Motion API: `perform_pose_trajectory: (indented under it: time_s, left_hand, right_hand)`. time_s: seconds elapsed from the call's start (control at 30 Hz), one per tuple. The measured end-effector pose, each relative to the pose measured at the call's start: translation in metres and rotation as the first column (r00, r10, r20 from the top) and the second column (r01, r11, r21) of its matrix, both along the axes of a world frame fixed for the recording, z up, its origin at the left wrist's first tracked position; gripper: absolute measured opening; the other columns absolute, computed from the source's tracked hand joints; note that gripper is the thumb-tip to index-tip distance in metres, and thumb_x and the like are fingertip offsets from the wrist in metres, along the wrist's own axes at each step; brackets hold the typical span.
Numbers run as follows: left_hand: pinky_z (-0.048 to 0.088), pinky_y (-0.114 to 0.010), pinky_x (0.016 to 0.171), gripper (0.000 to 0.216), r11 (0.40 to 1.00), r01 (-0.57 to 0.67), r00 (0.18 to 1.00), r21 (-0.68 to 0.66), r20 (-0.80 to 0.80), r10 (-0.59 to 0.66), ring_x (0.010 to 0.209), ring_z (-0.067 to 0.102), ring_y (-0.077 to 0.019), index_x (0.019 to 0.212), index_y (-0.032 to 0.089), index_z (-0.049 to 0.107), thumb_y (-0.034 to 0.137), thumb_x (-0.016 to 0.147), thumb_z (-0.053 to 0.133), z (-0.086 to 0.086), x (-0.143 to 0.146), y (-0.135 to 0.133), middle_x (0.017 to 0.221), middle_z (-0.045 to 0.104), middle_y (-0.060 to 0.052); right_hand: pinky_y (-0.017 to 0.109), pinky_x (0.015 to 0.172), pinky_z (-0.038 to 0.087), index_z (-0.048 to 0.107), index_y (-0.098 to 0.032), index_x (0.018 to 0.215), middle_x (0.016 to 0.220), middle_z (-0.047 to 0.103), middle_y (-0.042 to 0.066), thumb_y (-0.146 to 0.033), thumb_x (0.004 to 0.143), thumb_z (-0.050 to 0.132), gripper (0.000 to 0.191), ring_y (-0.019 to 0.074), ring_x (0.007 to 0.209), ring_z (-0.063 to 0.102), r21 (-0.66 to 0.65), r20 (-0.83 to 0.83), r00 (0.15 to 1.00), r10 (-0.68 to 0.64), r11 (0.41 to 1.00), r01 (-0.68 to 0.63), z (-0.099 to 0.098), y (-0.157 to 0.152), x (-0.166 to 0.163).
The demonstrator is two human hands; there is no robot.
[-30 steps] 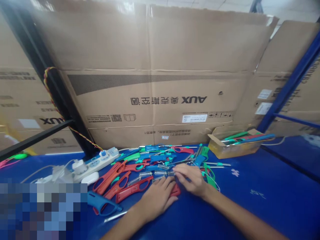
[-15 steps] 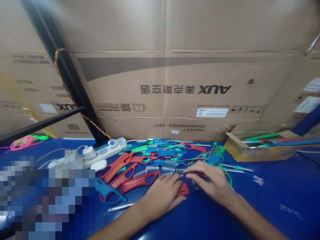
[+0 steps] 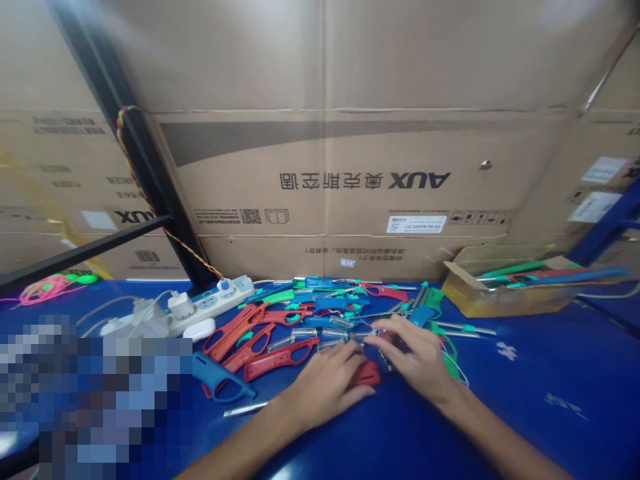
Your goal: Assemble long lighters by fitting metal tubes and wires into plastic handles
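My left hand [image 3: 330,377] is curled over a red lighter casing [image 3: 369,375], pressing it against the blue table [image 3: 390,433]. Its thumb lies along the near side of the casing. Just right of it, my right hand [image 3: 417,353] has thumb and fingertips pinched at a thin pale wire, too small to make out fully. A dark part below those fingers is mostly hidden. Beyond both hands spreads a pile of lighter parts: red casing halves [image 3: 280,358], a blue casing [image 3: 220,377], clear fuel tanks [image 3: 304,333] and a green casing [image 3: 451,353] with a wire near it.
At the right back stands an open cardboard box [image 3: 515,305] with finished-looking long lighters inside. A white power strip [image 3: 210,303] with plugged-in chargers lies at the left. A metal tube [image 3: 244,409] rests by my left forearm. Large cartons [image 3: 320,167] wall off the back.
The view has shifted slightly. My right fingertips have moved a little at the wire beside the red casing; my left hand keeps its hold.
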State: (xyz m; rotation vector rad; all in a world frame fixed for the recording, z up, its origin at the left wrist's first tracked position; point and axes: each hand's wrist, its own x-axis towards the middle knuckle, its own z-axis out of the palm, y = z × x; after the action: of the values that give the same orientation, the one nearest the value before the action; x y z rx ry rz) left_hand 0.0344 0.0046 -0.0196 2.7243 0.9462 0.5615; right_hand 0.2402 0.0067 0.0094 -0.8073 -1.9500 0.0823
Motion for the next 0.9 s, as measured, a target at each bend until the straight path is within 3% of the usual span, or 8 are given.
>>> perform_pose_trajectory:
  time_s: [0.07,0.17,0.27,0.37,0.43,0.53,0.67,0.9]
  left_hand:
    - [0.054,-0.042,0.092,0.040,0.996,0.000,0.993,-0.090,0.122,0.011,0.107,0.064,-0.0260,0.124,0.021,0.058,0.048,0.095,0.063,0.004,0.001,0.001,0.121,0.062,-0.008]
    - [0.051,-0.036,0.093,0.027,0.981,0.000,0.928,-0.195,0.365,0.073,0.106,0.063,-0.0212,0.122,0.024,0.059,0.041,0.102,0.054,0.012,0.000,0.004,0.117,0.064,-0.005]
    - [0.048,-0.031,0.088,0.025,0.976,-0.093,0.839,-0.197,0.512,0.183,0.098,0.062,-0.0182,0.106,0.021,0.064,0.033,0.107,0.042,0.022,-0.008,0.011,0.104,0.065,-0.004]
    - [0.043,-0.029,0.083,0.031,0.946,-0.312,0.755,-0.086,0.582,0.302,0.089,0.060,-0.0176,0.091,0.019,0.062,0.031,0.107,0.039,0.033,-0.024,0.018,0.092,0.064,-0.003]
    - [0.041,-0.028,0.079,0.033,0.915,-0.403,0.716,-0.019,0.617,0.328,0.081,0.059,-0.0164,0.084,0.019,0.060,0.030,0.107,0.039,0.041,-0.035,0.022,0.084,0.061,-0.002]
    - [0.039,-0.026,0.072,0.037,0.882,-0.471,0.665,-0.008,0.653,0.361,0.071,0.056,-0.0141,0.077,0.018,0.057,0.030,0.107,0.038,0.048,-0.044,0.024,0.076,0.057,0.000]
    - [0.041,-0.026,0.074,0.035,0.901,-0.432,0.728,0.036,0.604,0.325,0.074,0.058,-0.0139,0.079,0.018,0.059,0.029,0.107,0.040,0.047,-0.043,0.023,0.079,0.060,0.000]
    - [0.046,-0.026,0.071,0.029,0.955,-0.179,0.893,0.236,0.446,0.057,0.077,0.060,-0.0149,0.089,0.016,0.061,0.023,0.106,0.039,0.049,-0.036,0.008,0.084,0.064,-0.005]
  right_hand:
    - [0.022,0.059,0.052,0.059,-0.022,0.123,0.077,0.065,-0.002,-0.028,0.094,0.064,0.030,0.0116,0.063,0.061,-0.061,-0.024,1.000,0.003,0.998,-0.004,-0.005,0.000,-0.003]
    - [0.023,0.066,0.057,0.045,-0.025,0.139,0.081,0.069,-0.003,-0.022,0.098,0.057,0.043,0.0122,0.069,0.067,-0.116,-0.093,0.995,0.021,0.993,-0.032,-0.008,-0.003,-0.006]
    - [0.025,0.074,0.058,0.043,-0.026,0.140,0.092,0.071,0.001,-0.011,0.099,0.049,0.045,0.0126,0.077,0.069,-0.005,-0.112,0.992,0.064,0.998,-0.065,-0.005,-0.008,-0.004]
    - [0.028,0.077,0.057,0.051,-0.024,0.133,0.115,0.068,0.009,-0.005,0.099,0.038,0.041,0.0168,0.098,0.069,0.090,0.191,0.972,0.137,0.984,-0.156,0.000,-0.011,-0.001]
    - [0.028,0.072,0.056,0.056,-0.022,0.128,0.118,0.066,0.011,-0.010,0.101,0.035,0.036,0.0192,0.101,0.068,0.025,0.430,0.894,0.126,0.988,-0.152,0.000,-0.011,-0.004]
    - [0.029,0.067,0.055,0.058,-0.021,0.126,0.116,0.065,0.011,-0.035,0.103,0.045,0.030,0.0226,0.098,0.068,-0.097,0.628,0.767,0.129,0.991,-0.088,-0.004,-0.007,-0.015]
    - [0.030,0.068,0.054,0.058,-0.023,0.126,0.114,0.065,0.009,-0.056,0.097,0.050,0.044,0.0227,0.094,0.067,-0.181,0.734,0.650,0.198,0.979,-0.094,-0.012,-0.004,-0.027]
    - [0.028,0.065,0.048,0.063,-0.026,0.117,0.101,0.065,0.005,-0.047,0.097,0.053,0.031,0.0199,0.085,0.064,-0.243,0.745,0.613,0.265,0.962,-0.121,-0.015,-0.011,-0.032]
